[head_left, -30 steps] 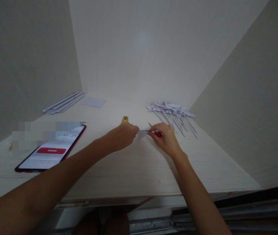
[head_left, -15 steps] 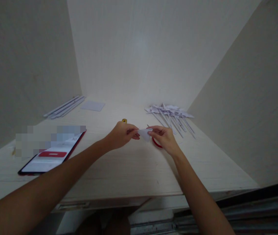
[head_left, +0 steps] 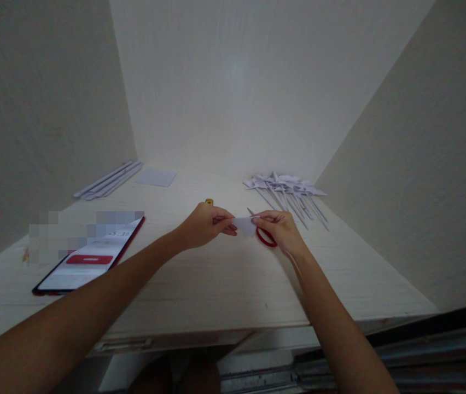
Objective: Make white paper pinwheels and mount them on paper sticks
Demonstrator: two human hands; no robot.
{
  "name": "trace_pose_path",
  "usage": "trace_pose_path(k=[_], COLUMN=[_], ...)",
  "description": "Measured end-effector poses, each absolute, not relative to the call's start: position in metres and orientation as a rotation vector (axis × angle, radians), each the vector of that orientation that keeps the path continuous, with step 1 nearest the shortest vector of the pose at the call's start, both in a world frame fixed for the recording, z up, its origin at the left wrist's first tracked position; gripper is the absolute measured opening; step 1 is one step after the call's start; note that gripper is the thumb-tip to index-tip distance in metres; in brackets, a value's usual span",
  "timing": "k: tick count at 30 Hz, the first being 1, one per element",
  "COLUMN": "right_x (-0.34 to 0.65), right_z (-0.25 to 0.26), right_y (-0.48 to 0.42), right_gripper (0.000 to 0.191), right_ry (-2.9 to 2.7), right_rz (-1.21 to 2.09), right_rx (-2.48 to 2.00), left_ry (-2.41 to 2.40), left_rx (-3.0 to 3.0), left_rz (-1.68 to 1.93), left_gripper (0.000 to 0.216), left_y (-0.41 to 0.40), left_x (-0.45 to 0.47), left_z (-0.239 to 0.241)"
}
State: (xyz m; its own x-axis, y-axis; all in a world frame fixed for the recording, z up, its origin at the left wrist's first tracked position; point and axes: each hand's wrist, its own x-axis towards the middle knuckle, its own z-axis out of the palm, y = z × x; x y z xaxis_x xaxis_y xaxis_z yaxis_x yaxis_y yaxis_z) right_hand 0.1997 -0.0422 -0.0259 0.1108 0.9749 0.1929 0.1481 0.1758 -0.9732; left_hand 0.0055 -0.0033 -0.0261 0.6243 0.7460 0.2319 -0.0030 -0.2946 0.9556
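A small piece of white paper (head_left: 244,225) is stretched between my hands above the table. My left hand (head_left: 208,225) pinches its left edge between thumb and fingertips. At its right upper corner, my right hand (head_left: 277,227) grips it the same way. Red-handled scissors (head_left: 266,238) lie on the table under my right hand, partly hidden by it; a blade tip shows beyond the fingers. Just behind my left hand sits a small yellow object (head_left: 209,202), mostly covered, so its kind is unclear.
Several white paper pinwheels on sticks (head_left: 288,189) are heaped at the back right. Rolled paper sticks (head_left: 110,180) lie at the back left beside a flat paper sheet (head_left: 156,177). A phone with a lit screen (head_left: 89,268) rests at the left of the white table (head_left: 216,290). Walls enclose three sides.
The paper between my hands now looks flatter and wider, where before it showed as a pointed triangle. My right hand has shifted slightly right, and more of the scissors shows.
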Motion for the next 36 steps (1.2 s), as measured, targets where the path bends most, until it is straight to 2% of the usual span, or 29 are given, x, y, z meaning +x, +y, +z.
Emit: trace_pose_path(k=[8, 18, 23, 28, 36], right_x=[0.202, 0.199, 0.197, 0.196, 0.197], right_z=[-0.024, -0.026, -0.026, -0.026, -0.030], right_y=[-0.044, -0.042, -0.045, -0.047, -0.047], right_gripper=[0.012, 0.023, 0.023, 0.025, 0.029], right_ry=[-1.353, -1.299, -1.454, -1.434, -1.395], right_rz=[0.998, 0.959, 1.196, 1.376, 1.456], right_rx=[-1.131, -1.180, -1.319, -1.241, -1.137], left_ry=[0.616, 0.662, 0.691, 0.710, 0.657], left_rx=[1.727, 1.490, 1.408, 1.401, 1.379], left_rz=[0.811, 0.732, 0.645, 0.592, 0.570], left_gripper=[0.012, 0.009, 0.010, 0.008, 0.011], left_y=[-0.004, -0.012, -0.013, -0.006, 0.000], left_x=[0.006, 0.008, 0.006, 0.001, -0.005], left_z=[-0.028, -0.015, -0.009, -0.009, -0.008])
